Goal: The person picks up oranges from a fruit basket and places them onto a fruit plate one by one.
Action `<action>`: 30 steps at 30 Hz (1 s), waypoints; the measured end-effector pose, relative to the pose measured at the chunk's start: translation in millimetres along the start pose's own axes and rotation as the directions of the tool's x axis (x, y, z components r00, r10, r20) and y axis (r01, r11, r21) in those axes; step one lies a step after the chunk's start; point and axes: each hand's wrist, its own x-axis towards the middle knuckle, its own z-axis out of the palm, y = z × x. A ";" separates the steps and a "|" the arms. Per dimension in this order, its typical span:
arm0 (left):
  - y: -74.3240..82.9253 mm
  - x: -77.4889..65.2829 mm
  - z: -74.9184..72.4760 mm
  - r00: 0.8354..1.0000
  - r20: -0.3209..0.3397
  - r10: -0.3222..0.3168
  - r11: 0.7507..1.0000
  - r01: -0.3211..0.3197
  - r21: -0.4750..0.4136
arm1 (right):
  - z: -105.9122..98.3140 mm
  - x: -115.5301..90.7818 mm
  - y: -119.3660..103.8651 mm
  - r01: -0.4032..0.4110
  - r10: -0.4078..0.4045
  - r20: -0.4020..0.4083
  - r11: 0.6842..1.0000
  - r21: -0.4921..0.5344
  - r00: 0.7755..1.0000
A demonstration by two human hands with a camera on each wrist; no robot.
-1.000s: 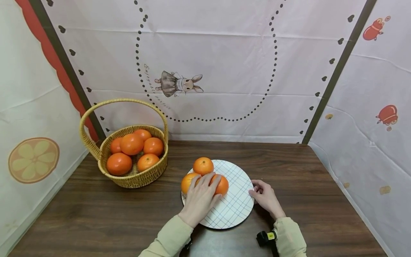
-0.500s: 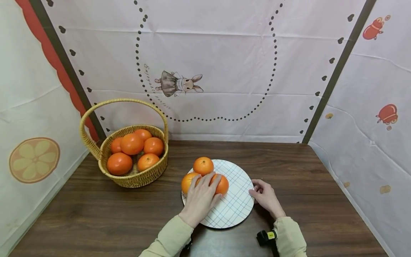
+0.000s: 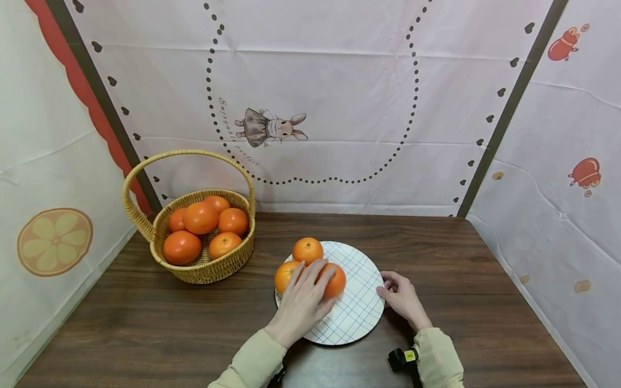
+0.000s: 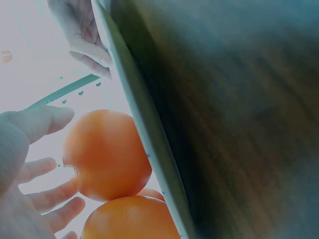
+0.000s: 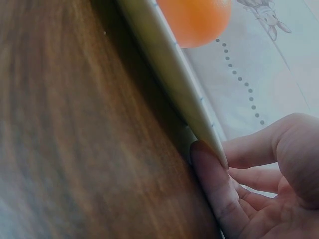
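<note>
A round white plate with a blue grid holds three oranges on its left side. One orange sits at the back, one at the left, and one nearest the plate's middle. My left hand hovers over the last two with fingers spread. In the left wrist view, its thumb stands apart from the orange; a fingertip overlaps that fruit, contact unclear. At the plate's right rim, my right hand pinches the edge; the right wrist view shows thumb and finger on either side of the rim.
A wicker basket with a tall handle and several oranges stands at the left back of the dark wooden table. Printed cloth hangs behind and at both sides. A black device sits by the right sleeve.
My left hand has loosened and drawn back slightly to the left, its fingers less wrapped over the oranges. The oranges, plate and right hand look unmoved.
</note>
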 end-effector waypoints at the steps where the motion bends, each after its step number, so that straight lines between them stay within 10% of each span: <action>1: -0.4 -1.0 -1.1 1.000 -0.001 0.006 1.000 -0.006 -0.022 | 0.1 0.0 -0.1 0.001 -0.001 0.001 1.000 -0.001 1.000; 6: -5.6 -4.1 -9.4 1.000 -0.019 -0.022 0.977 0.017 -0.213 | 0.3 0.4 0.3 0.002 -0.002 0.004 1.000 0.002 1.000; 15: -22.8 -6.9 -28.2 0.987 -0.034 -0.154 0.860 0.117 -0.496 | 0.2 0.0 -0.1 0.007 -0.007 0.002 1.000 0.000 1.000; 21: -32.3 -11.7 -37.6 0.972 -0.013 -0.234 0.793 0.183 -0.581 | -0.3 -1.2 -0.2 0.005 -0.005 0.001 1.000 0.001 1.000; 30: -45.6 -18.5 -41.4 0.944 -0.072 -0.322 0.766 0.215 -0.606 | 0.2 -1.1 0.4 0.002 -0.002 -0.003 1.000 0.005 1.000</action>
